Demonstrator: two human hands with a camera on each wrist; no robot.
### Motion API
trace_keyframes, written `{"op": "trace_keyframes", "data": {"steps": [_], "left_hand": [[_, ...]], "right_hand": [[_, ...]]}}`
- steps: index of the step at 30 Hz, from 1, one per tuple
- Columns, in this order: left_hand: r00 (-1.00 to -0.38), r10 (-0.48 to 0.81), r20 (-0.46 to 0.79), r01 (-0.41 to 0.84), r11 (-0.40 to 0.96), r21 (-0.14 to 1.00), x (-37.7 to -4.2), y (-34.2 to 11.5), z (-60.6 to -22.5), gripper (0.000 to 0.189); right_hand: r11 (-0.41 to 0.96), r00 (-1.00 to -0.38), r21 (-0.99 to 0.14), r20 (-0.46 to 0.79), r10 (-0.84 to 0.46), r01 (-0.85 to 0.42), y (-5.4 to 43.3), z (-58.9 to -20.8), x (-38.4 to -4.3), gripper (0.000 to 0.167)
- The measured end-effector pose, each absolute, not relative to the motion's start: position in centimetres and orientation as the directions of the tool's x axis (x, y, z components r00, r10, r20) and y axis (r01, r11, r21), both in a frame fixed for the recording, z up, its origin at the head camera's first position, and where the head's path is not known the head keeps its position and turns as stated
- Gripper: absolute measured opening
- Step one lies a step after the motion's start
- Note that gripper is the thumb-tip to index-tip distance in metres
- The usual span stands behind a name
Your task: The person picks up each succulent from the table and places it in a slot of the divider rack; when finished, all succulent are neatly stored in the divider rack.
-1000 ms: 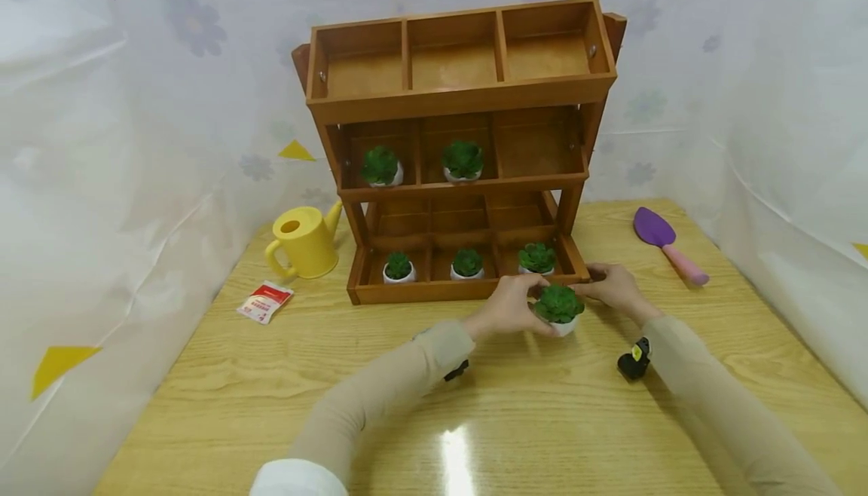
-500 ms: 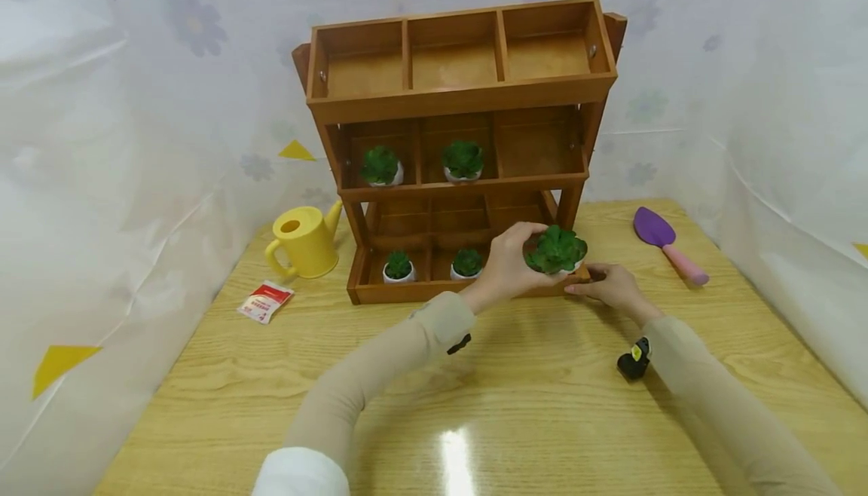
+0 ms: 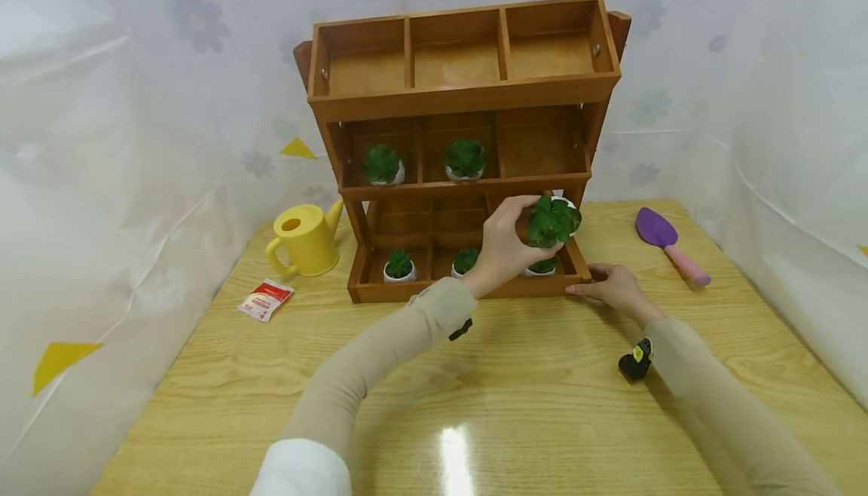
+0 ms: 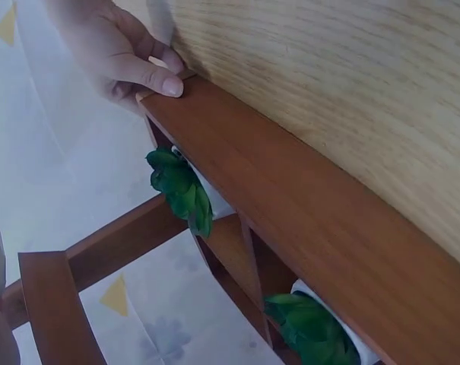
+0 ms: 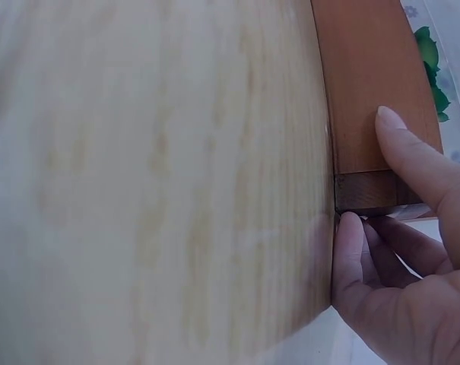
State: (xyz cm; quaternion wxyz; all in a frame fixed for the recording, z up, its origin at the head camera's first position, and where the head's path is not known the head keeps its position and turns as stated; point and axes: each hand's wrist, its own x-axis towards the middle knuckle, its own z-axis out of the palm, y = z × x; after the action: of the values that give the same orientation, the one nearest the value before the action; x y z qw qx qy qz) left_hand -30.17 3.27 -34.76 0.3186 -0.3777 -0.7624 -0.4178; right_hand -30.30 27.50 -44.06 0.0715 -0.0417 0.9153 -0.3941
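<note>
In the head view my left hand (image 3: 503, 246) holds a small green succulent in a white pot (image 3: 552, 222), tilted, with thumb and fingers around it. It hangs in front of the right end of the wooden tiered shelf (image 3: 468, 96), above a potted succulent (image 3: 542, 267) in the bottom tier's right compartment. My right hand (image 3: 613, 290) grips the bottom tier's right front corner. The right wrist view shows its thumb (image 5: 416, 156) on the front board (image 5: 378, 84) and the other fingers curled against the end.
Two more potted succulents, one at left (image 3: 399, 265), stand in the bottom tier. The middle tier holds two, at left (image 3: 383, 164) and centre (image 3: 464, 160). A yellow watering can (image 3: 307, 241) and a red-white packet (image 3: 266, 300) lie left; a purple trowel (image 3: 656, 228) lies right.
My left hand has lifted the potted succulent from just in front of the bottom tier up toward the middle tier, tilting it. My right hand stays at the shelf's corner.
</note>
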Motion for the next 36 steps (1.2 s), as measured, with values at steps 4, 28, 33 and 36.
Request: {"op": "trace_keyframes", "data": {"steps": [4,28,33,36], "left_hand": [[-0.489,0.313,0.814,0.855,0.357,0.377,-30.3,3.4,-34.6,0.068],[-0.487,0.194,0.852,0.826,0.42,0.377,-33.3,4.7,-30.7,0.067],[-0.479,0.181,0.859,0.825,0.427,0.37,-34.5,5.2,-30.5,0.063],[-0.479,0.168,0.861,0.817,0.442,0.369,-35.1,5.5,-30.2,0.062]], "right_hand": [[0.69,-0.988,-0.724,-0.091,-0.129,-0.023,27.4,-43.9,-30.2,0.085],[0.685,-0.987,-0.728,-0.077,-0.142,-0.042,27.5,-43.9,-30.4,0.083],[0.682,-0.987,-0.73,-0.081,-0.139,-0.036,27.6,-44.0,-30.3,0.082],[0.675,-0.987,-0.737,-0.075,-0.141,-0.04,27.5,-44.2,-30.3,0.081]]}}
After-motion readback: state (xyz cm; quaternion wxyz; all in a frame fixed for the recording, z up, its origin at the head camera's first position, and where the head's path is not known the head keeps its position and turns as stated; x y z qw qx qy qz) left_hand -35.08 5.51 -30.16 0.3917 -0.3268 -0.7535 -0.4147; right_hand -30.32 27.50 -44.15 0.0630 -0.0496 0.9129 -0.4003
